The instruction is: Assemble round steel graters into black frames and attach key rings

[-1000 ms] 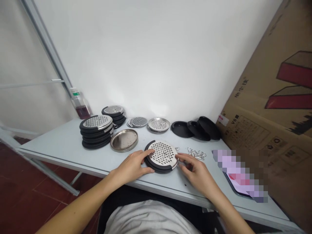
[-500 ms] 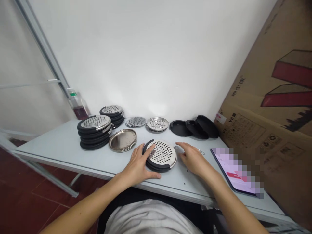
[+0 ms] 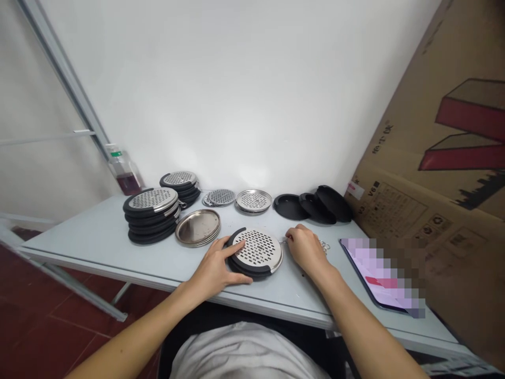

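on the table [image 3: 90, 226], the left hand [image 3: 215, 265], fingers apart, should steady the perforated disc [image 3: 258, 248] while the right hand [image 3: 307, 248], fingertips pinched on a wire ring [image 3: 283, 241], works gently.

Three stacks of black-rimmed discs [image 3: 258, 250], three black trays [image 3: 291, 207]. One bottle [image 3: 128, 181], one phone [image 3: 379, 279], one cardboard box [image 3: 414, 195].

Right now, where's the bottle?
In the head view, the bottle stands at the far left, at the back of the table, just behind the tall black-edged stack.
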Tool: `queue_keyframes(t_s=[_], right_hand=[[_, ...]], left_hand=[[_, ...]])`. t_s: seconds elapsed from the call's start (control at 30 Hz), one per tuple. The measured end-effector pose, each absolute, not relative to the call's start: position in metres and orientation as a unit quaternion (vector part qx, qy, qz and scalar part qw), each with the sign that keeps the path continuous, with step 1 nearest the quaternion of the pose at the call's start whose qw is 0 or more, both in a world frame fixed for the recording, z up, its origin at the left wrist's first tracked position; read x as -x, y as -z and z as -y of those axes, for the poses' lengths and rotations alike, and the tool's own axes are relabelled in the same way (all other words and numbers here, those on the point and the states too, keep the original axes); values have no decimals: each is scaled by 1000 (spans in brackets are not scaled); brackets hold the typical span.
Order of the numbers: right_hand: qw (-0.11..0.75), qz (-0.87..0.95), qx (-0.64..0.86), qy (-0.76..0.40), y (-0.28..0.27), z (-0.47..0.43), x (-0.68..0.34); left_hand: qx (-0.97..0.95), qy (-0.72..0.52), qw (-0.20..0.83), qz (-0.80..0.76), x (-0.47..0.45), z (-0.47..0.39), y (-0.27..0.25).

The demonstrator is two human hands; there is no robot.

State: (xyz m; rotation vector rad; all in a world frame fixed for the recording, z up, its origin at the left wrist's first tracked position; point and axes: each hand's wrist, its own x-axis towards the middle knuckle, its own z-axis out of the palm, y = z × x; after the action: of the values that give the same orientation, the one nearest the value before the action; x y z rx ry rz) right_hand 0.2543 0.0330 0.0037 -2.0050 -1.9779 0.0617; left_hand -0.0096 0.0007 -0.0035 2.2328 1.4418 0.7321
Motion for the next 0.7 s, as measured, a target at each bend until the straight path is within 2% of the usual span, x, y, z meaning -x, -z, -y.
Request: queue_keyframes(t_s=[0.3, 0.53, 0.7], right_hand=[[184, 680, 709, -16, -1, -25, -258], [276, 709, 649, -25, 6, 11, -256], [321, 741, 586, -64, 21, 19, -252]], left_hand=[[-821, -245, 193, -478, 10, 0, 6], [-831, -219, 205, -469, 6, -4, 3], [-812, -254, 225, -475, 2, -7, 1]])
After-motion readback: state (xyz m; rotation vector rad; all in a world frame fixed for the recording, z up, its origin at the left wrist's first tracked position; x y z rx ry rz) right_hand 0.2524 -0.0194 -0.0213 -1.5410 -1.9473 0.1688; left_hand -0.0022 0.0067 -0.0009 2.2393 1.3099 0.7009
